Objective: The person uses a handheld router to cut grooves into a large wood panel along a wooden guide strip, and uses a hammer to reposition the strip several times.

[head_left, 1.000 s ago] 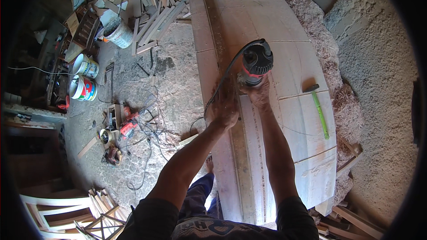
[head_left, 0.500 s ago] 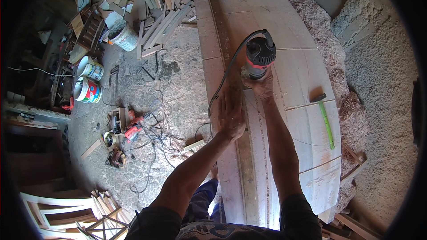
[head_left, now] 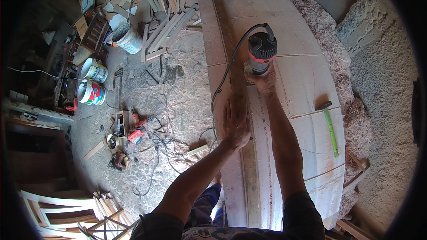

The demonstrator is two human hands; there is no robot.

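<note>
Black-and-red router [head_left: 262, 54] stands with long axis upright, vented end uppermost.

Head cam = L fisheye of pair, upright, facing down fr. above arms [head_left: 287, 151], nr board [head_left: 307, 75], floor [head_left: 180, 91] to L.

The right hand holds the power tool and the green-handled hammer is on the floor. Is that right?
Not the floor: the head view shows the green-handled hammer lying on the wooden panel. The right hand does hold the power tool.
</note>
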